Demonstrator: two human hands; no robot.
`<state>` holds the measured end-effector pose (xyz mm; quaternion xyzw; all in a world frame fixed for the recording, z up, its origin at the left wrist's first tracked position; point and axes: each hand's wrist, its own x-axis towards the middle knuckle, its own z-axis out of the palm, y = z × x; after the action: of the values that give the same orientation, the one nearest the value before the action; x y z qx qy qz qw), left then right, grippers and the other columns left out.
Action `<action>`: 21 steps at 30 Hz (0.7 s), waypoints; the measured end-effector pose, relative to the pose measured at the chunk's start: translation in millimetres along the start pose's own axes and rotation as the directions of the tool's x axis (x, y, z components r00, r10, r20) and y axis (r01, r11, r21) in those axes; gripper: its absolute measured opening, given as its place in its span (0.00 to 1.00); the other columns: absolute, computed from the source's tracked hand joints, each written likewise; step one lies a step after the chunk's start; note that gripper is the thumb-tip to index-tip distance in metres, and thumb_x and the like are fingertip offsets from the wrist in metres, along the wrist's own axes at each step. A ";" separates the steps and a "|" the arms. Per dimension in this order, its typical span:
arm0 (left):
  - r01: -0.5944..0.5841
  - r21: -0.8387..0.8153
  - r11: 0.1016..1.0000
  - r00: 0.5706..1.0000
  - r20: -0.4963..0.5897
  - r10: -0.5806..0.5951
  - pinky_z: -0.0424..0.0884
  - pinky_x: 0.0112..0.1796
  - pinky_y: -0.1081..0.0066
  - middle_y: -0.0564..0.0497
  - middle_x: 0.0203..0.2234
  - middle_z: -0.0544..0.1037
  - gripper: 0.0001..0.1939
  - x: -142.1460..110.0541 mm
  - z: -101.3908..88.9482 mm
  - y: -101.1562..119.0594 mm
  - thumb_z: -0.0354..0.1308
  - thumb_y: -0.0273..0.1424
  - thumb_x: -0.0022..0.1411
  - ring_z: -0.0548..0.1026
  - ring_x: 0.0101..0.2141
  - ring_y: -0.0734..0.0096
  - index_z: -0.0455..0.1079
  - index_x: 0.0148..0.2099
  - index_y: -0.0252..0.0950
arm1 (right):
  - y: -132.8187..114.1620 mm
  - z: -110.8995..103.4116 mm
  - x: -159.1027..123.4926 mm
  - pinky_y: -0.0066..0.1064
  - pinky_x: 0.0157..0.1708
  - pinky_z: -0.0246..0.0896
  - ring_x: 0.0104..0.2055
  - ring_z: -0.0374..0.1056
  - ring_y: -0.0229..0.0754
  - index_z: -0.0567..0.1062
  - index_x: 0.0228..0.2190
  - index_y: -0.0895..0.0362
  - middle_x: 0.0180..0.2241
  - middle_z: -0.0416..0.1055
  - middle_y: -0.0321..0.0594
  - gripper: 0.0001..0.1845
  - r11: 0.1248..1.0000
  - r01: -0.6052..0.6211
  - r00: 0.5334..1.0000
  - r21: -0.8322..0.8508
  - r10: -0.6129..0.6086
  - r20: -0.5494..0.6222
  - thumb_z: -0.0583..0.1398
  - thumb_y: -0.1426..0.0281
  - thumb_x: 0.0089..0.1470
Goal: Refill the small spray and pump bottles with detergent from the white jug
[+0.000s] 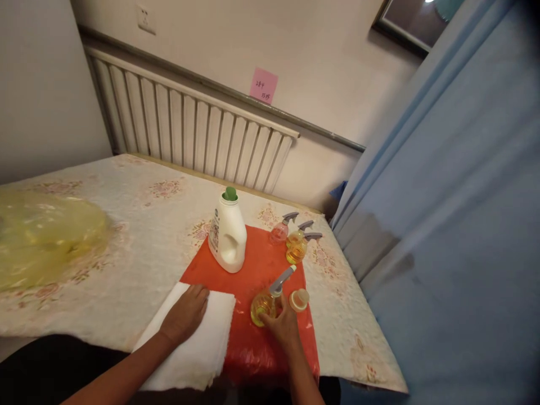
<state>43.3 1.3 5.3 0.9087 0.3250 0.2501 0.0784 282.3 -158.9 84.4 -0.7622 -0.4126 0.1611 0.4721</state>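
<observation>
My right hand (pixel 283 323) is wrapped around a round clear spray bottle (pixel 261 306) with yellow liquid and a grey trigger head, which stands on a red plastic sheet (pixel 257 264). Just right of that hand lies a small cream-coloured cap or cup (pixel 299 300). My left hand (pixel 189 312) rests on a folded stack of white towels (pixel 206 343), its fingers curled at the far edge; their tips are hidden. Behind the towels stands a white jug (pixel 228 239) with a handle and a green cap.
At the sheet's far right stand a pink spray bottle (pixel 279 230) and two yellow ones, the nearer one (pixel 296 251) in front. A yellow plastic bag (pixel 50 236) lies at left on the flowered tablecloth (pixel 143 214). A blue curtain (pixel 442 197) hangs along the right; a radiator (pixel 189 121) is behind.
</observation>
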 end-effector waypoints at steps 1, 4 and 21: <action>0.000 -0.003 1.000 1.000 -0.005 0.000 0.68 0.45 0.60 0.45 0.38 0.73 0.10 -0.2 0.5 -0.5 0.46 0.27 0.67 0.70 0.40 0.59 0.69 0.41 0.36 | 2.7 -2.8 5.0 0.35 0.39 0.70 0.36 0.74 0.48 0.74 0.44 0.57 0.36 0.78 0.41 0.29 1.000 0.004 1.000 -0.011 -0.004 -0.025 0.68 0.69 0.35; 0.008 -0.003 1.000 0.999 -0.035 -0.008 0.69 0.46 0.60 0.46 0.39 0.74 0.10 -1.1 2.6 -1.8 0.47 0.27 0.67 0.71 0.41 0.60 0.70 0.41 0.37 | 10.5 -9.1 27.5 0.35 0.38 0.69 0.36 0.75 0.49 0.74 0.43 0.57 0.36 0.79 0.42 0.28 0.997 0.003 0.997 -0.076 -0.008 -0.071 0.68 0.67 0.36; -0.055 0.210 0.976 0.986 -0.145 0.087 0.73 0.49 0.60 0.45 0.46 0.76 0.13 -14.5 19.7 -18.8 0.51 0.28 0.64 0.75 0.46 0.58 0.68 0.50 0.39 | 28.9 29.1 214.2 0.34 0.42 0.65 0.43 0.74 0.51 0.72 0.49 0.60 0.43 0.78 0.49 0.32 0.973 -0.104 0.934 -0.204 0.025 -0.357 0.66 0.64 0.40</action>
<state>33.3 7.1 -23.3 0.9010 0.3215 0.2869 -0.0501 407.7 19.3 76.0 -0.8394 -0.3112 -0.0087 0.4456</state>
